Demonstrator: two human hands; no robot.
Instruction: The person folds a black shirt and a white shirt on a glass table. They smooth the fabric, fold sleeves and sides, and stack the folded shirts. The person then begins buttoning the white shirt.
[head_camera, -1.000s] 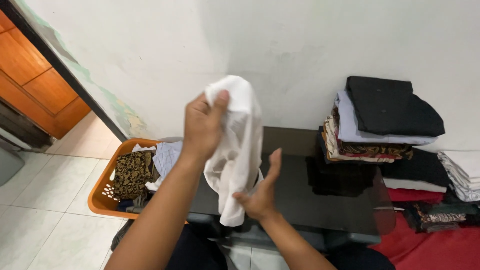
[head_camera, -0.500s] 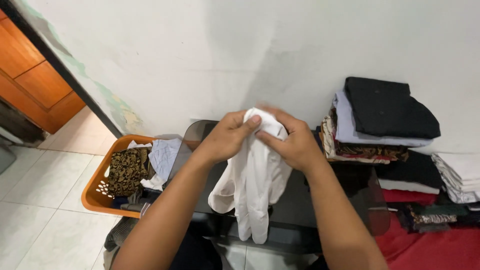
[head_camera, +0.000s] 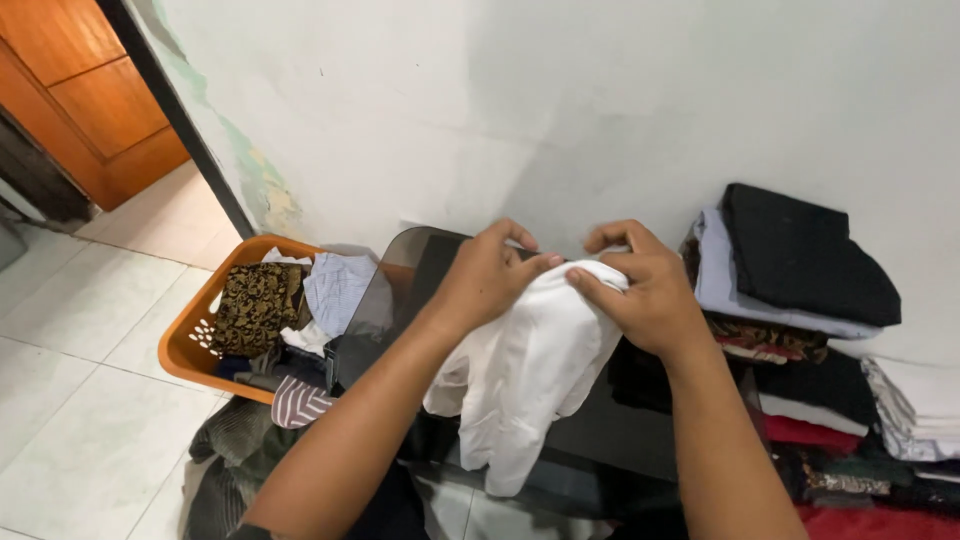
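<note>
Both my hands hold a white garment (head_camera: 520, 375) above a dark glass table (head_camera: 390, 290). My left hand (head_camera: 490, 275) pinches its top edge on the left, and my right hand (head_camera: 640, 290) grips the top edge on the right. The cloth hangs down crumpled between my forearms, its lower end near the table's front edge.
An orange laundry basket (head_camera: 190, 350) with crumpled clothes stands on the tiled floor at the left, with more clothes on the floor beside it. A tall stack of folded clothes (head_camera: 790, 290) sits at the right against the white wall. A wooden door (head_camera: 80, 90) is far left.
My left hand came down from holding the garment high. My right hand rose from the cloth's lower end to its top edge. Both hands now spread the top edge apart.
</note>
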